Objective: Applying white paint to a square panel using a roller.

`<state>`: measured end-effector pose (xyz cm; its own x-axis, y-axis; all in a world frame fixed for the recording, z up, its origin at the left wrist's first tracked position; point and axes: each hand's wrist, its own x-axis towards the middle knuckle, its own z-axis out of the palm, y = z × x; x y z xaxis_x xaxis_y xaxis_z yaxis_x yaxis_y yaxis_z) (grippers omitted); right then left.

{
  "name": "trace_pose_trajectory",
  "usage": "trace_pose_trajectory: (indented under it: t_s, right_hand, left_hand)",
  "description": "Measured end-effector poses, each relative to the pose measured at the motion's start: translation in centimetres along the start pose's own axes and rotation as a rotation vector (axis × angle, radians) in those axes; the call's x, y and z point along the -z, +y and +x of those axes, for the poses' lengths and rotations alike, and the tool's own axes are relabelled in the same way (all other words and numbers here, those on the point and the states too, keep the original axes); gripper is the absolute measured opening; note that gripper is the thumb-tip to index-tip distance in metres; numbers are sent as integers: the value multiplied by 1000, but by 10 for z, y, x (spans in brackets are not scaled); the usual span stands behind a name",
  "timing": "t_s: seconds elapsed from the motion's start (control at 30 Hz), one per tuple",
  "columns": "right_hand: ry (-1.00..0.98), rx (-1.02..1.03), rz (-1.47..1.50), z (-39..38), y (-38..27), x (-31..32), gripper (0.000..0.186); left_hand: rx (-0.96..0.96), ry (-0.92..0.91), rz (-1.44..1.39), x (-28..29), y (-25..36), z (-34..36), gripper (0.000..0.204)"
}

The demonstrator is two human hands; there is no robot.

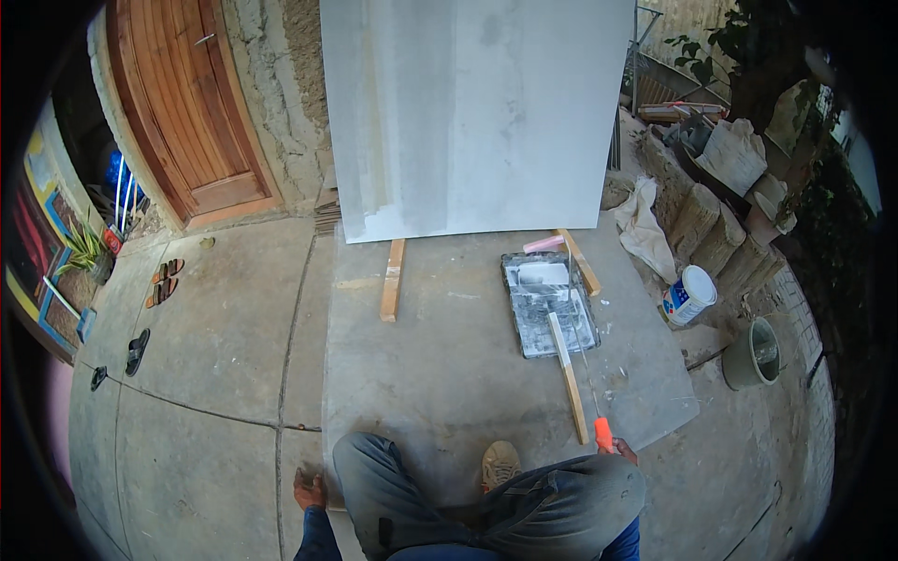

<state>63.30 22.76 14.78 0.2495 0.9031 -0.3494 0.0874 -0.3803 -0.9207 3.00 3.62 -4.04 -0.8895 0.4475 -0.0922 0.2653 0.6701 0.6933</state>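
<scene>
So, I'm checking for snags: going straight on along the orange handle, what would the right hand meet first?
The right hand would probably meet the tray first, at its near right corner; the wooden stick passes close, and depth is unclear.

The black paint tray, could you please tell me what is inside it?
White paint lies in the far part of the tray, with smears nearer. A wooden strip overlaps its near edge and a thin rod crosses it; what they cover is hidden.
</scene>
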Motion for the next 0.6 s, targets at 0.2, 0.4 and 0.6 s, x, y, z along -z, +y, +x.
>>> trace_pose_trajectory:
  t_s: [0.2,0.4,0.6]
  right_hand:
    - [-404,175,96,25,-124,-44,26]
    - [-683,322,223,45,-267,-126,33]
    - [-730,549,201,54,-376,-226,35]
  left_hand:
    - [84,-185,347,9,3,8,112]
    - [494,-325,388,42,15,-4,134]
    - [261,-264,544,3,-74,-9,140]
